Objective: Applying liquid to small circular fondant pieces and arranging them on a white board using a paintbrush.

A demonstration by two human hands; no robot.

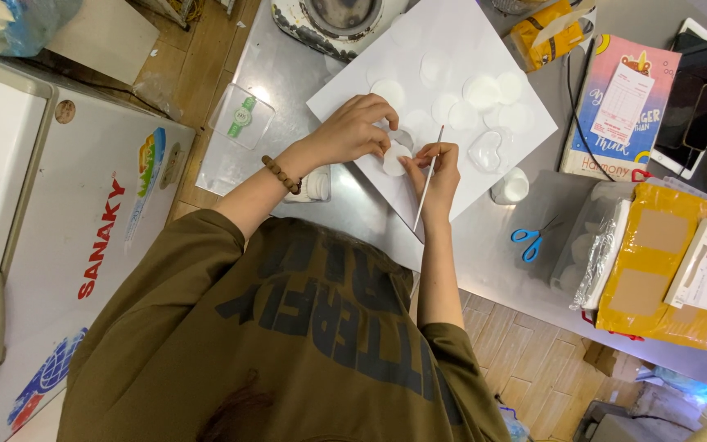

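My left hand holds a small white heart-shaped piece over a large white sheet on the metal table. A brown bead bracelet circles that wrist. My right hand touches the same piece and grips a thin white stick that points up and away from me. Several white round pieces and a clear heart-shaped mould lie on the sheet just beyond my hands.
Blue-handled scissors, a small white jar, a clear plastic tub and yellow parcels lie to the right. A notebook, a dark tablet and a yellow packet sit farther back. A white chest freezer stands at the left.
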